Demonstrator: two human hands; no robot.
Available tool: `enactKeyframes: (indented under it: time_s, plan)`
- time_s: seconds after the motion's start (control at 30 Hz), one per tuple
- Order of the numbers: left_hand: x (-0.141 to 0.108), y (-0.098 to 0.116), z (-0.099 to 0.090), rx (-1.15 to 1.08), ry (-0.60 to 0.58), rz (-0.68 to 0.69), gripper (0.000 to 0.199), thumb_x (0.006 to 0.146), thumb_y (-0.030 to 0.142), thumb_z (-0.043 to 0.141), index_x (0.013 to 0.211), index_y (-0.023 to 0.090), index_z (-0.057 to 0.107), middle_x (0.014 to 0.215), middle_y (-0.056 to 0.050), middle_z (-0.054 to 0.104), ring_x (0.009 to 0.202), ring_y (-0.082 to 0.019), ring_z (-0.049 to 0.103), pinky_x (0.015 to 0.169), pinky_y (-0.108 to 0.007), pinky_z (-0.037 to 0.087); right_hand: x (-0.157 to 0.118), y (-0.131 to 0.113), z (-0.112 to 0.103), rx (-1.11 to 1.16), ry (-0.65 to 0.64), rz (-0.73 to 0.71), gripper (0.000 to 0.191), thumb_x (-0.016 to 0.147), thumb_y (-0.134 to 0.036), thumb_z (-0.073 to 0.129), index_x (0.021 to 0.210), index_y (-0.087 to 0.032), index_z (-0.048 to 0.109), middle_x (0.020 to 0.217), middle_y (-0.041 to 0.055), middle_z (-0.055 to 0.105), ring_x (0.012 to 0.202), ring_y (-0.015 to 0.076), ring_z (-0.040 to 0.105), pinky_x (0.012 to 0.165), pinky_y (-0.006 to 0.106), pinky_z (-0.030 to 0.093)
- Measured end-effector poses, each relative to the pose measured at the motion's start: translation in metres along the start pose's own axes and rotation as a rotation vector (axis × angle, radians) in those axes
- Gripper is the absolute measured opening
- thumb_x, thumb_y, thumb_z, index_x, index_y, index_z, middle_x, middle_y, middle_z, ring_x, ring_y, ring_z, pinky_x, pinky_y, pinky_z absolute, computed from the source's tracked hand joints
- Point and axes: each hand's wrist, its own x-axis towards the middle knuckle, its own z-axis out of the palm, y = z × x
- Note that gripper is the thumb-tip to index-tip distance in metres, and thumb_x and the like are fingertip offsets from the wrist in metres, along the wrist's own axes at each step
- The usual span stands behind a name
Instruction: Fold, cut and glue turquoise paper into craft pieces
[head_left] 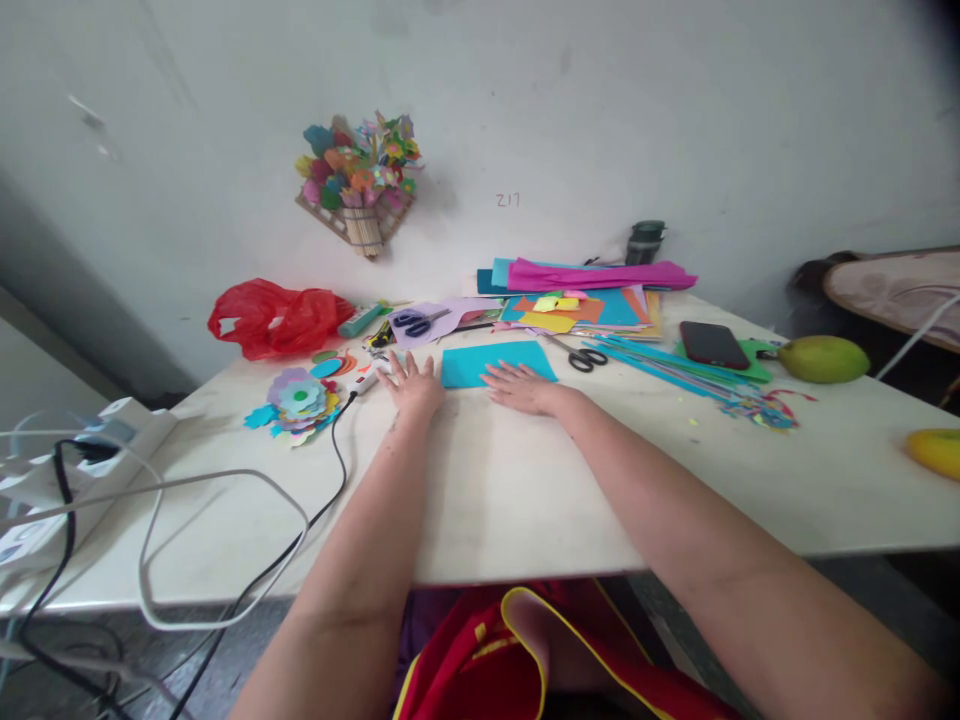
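A blue rectangular sheet (469, 366), of paper or foam, lies flat on the white table (517, 500). My right hand (519, 388) rests on its right part with the fingers spread. To the left of the sheet, my left hand (412, 384) lies palm down, fingers apart, its thumb side close to the sheet's left edge. Just beyond the left fingertips is a white glue gun (365, 382) with a black cord. Black-handled scissors (585, 356) lie behind and right of the sheet.
Stacked paper flowers (300, 398) and a red plastic bag (274, 318) sit at left. More scissors (421, 322), coloured sheets (600, 276), blue strips (660, 368), a phone (712, 345) and a mango (823, 359) lie around. Cables and a power strip (142, 440) occupy the left edge.
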Motion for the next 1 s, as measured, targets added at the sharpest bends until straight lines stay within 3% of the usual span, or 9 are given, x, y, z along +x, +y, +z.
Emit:
enactKeyframes:
  time_s: [0.17,0.23,0.3,0.4,0.47,0.67,0.83,1.0]
  plan:
    - [-0.01,0.016,-0.004,0.03,0.234,0.24,0.053,0.086,0.027,0.028,0.138,0.024,0.035,0.15,-0.001,0.019,0.137,-0.022,-0.013,0.107,-0.052,-0.012,0.005,-0.009,0.001,0.005,0.014,0.027,0.06,0.09,-0.051,0.015,0.145,-0.026,0.013,0.151,-0.0042,0.0,0.138,0.0207,-0.003,0.111,0.044,0.002]
    - [-0.013,0.024,-0.001,0.032,0.228,0.362,0.052,0.087,0.028,0.027,0.138,0.023,0.035,0.149,-0.001,0.022,0.138,-0.022,-0.008,0.109,-0.051,-0.009,0.007,-0.013,0.002,0.004,0.023,0.034,0.06,0.091,-0.051,0.015,0.145,-0.025,0.012,0.151,-0.0038,0.001,0.138,0.0212,-0.003,0.11,0.044,0.002]
    - [-0.014,0.027,0.003,0.027,0.135,0.408,0.052,0.088,0.03,0.024,0.138,0.021,0.035,0.148,-0.004,0.026,0.138,-0.023,-0.001,0.109,-0.052,-0.004,0.008,-0.015,0.002,0.015,0.027,0.04,0.06,0.091,-0.05,0.016,0.145,-0.026,0.011,0.151,-0.0043,0.001,0.138,0.0213,-0.003,0.11,0.045,0.002]
    - [-0.012,0.027,0.008,0.01,-0.026,0.387,0.053,0.09,0.035,0.019,0.139,0.022,0.033,0.146,-0.004,0.029,0.138,-0.024,0.009,0.109,-0.054,-0.001,0.007,-0.015,0.002,0.045,0.03,0.032,0.058,0.091,-0.05,0.02,0.144,-0.03,0.014,0.151,-0.0061,0.0,0.138,0.0212,-0.002,0.11,0.046,0.003]
    - [-0.011,0.026,0.008,0.009,-0.066,0.368,0.053,0.09,0.037,0.017,0.139,0.024,0.032,0.147,-0.003,0.028,0.138,-0.024,0.01,0.108,-0.055,-0.003,0.006,-0.013,0.001,0.062,0.036,0.01,0.055,0.091,-0.049,0.022,0.143,-0.032,0.018,0.151,-0.0072,0.001,0.138,0.0216,-0.002,0.11,0.046,0.003]
    - [-0.008,0.025,0.009,-0.001,-0.058,0.337,0.052,0.089,0.037,0.017,0.138,0.028,0.033,0.148,-0.001,0.025,0.138,-0.027,0.005,0.103,-0.061,-0.01,-0.001,0.0,-0.006,0.107,0.003,-0.017,0.051,0.091,-0.049,0.024,0.14,-0.035,0.027,0.15,-0.0071,0.007,0.138,0.0228,0.001,0.11,0.046,0.004]
    - [-0.004,0.024,0.013,-0.003,-0.056,0.31,0.054,0.089,0.04,0.017,0.139,0.029,0.032,0.148,0.0,0.023,0.137,-0.029,-0.004,0.1,-0.062,-0.014,-0.012,0.03,-0.011,0.132,-0.032,0.018,0.051,0.089,-0.052,0.029,0.138,-0.037,0.03,0.149,-0.0066,0.01,0.137,0.0246,0.002,0.111,0.047,0.004]
    - [-0.005,0.024,0.013,0.015,-0.036,0.305,0.054,0.088,0.039,0.02,0.14,0.028,0.029,0.149,-0.002,0.022,0.137,-0.031,-0.007,0.1,-0.062,-0.015,-0.023,0.052,-0.014,0.136,-0.014,0.041,0.043,0.089,-0.045,0.037,0.131,-0.038,0.043,0.148,-0.0042,0.019,0.136,0.0281,0.011,0.108,0.054,0.011]
